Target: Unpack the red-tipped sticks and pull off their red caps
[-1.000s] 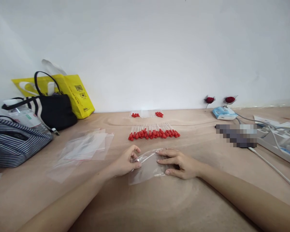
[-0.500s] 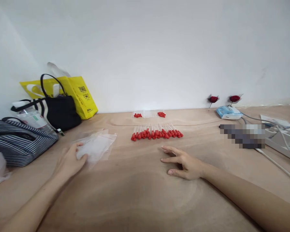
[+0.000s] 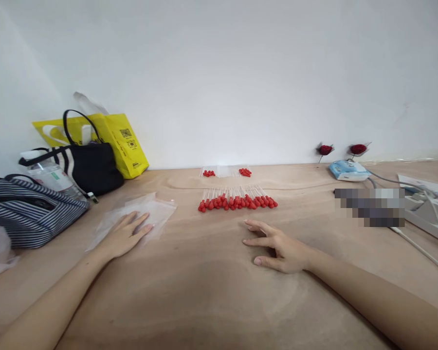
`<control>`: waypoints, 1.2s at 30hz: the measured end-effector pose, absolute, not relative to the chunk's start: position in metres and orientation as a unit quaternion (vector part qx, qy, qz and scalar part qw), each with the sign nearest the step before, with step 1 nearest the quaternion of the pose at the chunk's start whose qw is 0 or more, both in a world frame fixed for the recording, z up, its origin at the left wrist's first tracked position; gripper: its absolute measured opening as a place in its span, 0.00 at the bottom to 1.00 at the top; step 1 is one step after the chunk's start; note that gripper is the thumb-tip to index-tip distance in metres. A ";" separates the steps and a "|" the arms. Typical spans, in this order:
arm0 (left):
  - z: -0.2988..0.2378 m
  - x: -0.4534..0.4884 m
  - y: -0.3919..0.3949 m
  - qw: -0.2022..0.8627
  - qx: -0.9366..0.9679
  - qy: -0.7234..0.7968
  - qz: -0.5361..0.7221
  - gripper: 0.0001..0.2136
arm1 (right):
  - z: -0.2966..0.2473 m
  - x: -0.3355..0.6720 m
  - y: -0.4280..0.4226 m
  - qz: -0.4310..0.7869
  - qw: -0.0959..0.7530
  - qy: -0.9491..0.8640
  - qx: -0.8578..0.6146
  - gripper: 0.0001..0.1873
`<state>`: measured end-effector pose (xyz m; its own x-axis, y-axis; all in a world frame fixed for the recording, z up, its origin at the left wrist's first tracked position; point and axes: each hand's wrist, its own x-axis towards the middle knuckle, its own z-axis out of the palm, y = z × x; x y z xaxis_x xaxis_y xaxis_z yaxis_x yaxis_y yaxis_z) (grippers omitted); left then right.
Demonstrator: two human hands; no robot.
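Note:
My left hand (image 3: 127,234) lies with fingers spread on top of a loose stack of clear plastic bags (image 3: 163,214) at the left. On the table's right half, my right hand (image 3: 273,247) rests with its fingers apart and nothing in them. Beyond it, in the middle, is a row of thin pale sticks with red bulb-shaped tips (image 3: 237,201), tips toward me. Farther back, against the wall, flat clear bags (image 3: 226,171) lie with small clusters of red tips (image 3: 245,172) at either side.
A striped bag (image 3: 32,214), a black bag (image 3: 91,170) and a yellow bag (image 3: 127,146) stand at the left. On the right are a blue-and-white packet (image 3: 348,171), two dark red flowers (image 3: 358,149), a blurred-out object (image 3: 372,206) and a white cable (image 3: 423,250).
My left hand has moved right and forward over the plastic bags, its fingers now spread across them. The bags are shifted and fanned farther left. My right hand stays in place.

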<state>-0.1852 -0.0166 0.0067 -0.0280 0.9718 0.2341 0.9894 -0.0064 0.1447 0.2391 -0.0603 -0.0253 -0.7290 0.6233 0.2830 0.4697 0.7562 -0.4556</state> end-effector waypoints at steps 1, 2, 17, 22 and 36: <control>0.007 -0.191 -0.016 0.032 -0.699 -0.704 -0.120 0.22 | -0.025 0.239 -0.060 0.178 0.213 -0.913 -0.299 0.25; 0.007 -0.196 -0.015 0.026 -0.703 -0.705 -0.093 0.23 | -0.025 0.239 -0.060 0.177 0.212 -0.914 -0.298 0.25; 0.033 -0.076 -0.054 -0.018 -0.901 -0.414 -0.125 0.18 | -0.024 0.240 -0.054 0.029 0.267 -0.882 -0.387 0.20; 0.014 -0.033 -0.043 -0.135 -0.934 -0.322 -0.082 0.20 | -0.026 0.244 -0.050 0.055 0.221 -0.895 -0.384 0.24; 0.000 -0.031 -0.035 -0.156 -0.924 -0.328 -0.116 0.19 | -0.027 0.238 -0.044 0.081 0.256 -0.874 -0.406 0.19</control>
